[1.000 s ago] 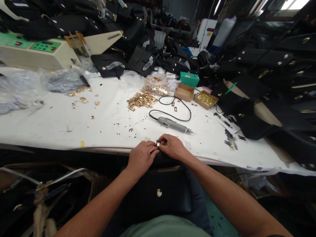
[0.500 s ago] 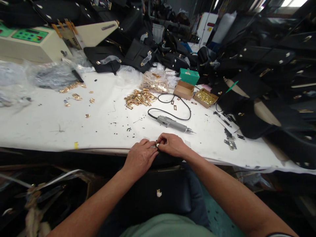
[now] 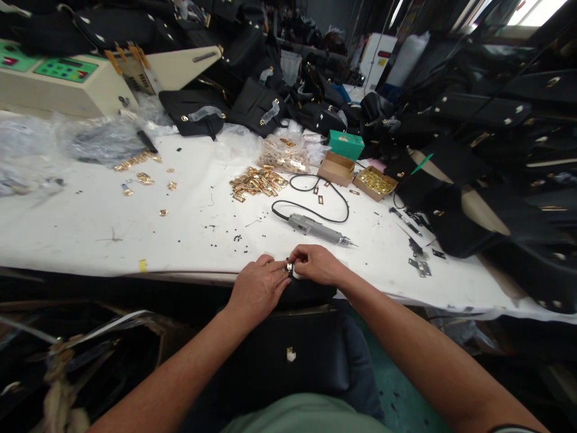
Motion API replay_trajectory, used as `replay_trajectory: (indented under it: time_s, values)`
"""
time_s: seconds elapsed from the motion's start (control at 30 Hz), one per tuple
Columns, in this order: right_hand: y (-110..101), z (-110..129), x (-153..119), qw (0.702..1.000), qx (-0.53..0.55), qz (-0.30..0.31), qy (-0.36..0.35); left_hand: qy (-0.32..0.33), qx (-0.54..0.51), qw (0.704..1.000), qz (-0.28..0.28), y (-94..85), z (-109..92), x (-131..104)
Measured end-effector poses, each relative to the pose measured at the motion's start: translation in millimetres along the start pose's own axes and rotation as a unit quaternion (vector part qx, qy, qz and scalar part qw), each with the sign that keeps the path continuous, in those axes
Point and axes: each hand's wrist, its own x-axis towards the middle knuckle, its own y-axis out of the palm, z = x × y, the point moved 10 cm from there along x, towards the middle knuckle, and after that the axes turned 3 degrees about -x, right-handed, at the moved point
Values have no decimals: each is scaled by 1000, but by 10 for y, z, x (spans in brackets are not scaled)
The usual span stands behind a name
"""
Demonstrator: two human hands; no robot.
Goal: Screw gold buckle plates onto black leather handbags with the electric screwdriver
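Along the white worktable's near edge [image 3: 202, 257], the left hand [image 3: 256, 288] and right hand [image 3: 316, 264] have fingertips pinched on a small metal fitting [image 3: 289, 266], probably light, stiff, slippery, best gripped by its rim.

There is one left hand [image 3: 258, 287] and one right hand [image 3: 317, 264]. I count one grey power tool [image 3: 315, 228], one green box [image 3: 346, 145] and two brown boxes [image 3: 334, 173].

Fingertips of the left grip [image 3: 258, 288] and right grip [image 3: 318, 264] partly cover a metal fitting [image 3: 289, 266], its details too small to read. The pale machine [image 3: 106, 90] runs off the left edge; black bags [image 3: 480, 109] at far right blur and are cut off.
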Motion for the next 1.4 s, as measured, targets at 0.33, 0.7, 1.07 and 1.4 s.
replay_trajectory:
  time_s: [0.33, 0.7, 1.07, 1.4]
  values:
    - [21, -71, 23, 998, -1, -61, -16, 9, 69, 997, 24, 2, -63, 19]
    - [-44, 38, 25, 995, -18, -82, -51, 62, 107, 992, -35, -14, -79, 13]
    - [-1426, -411, 672, 967, -118, -224, 31, 88, 151, 982, -70, 32, 1, -56]
    - [-1601, -844, 1396, 957, -243, -130, 86, 74, 121, 987, -75, 2, 9, -67]
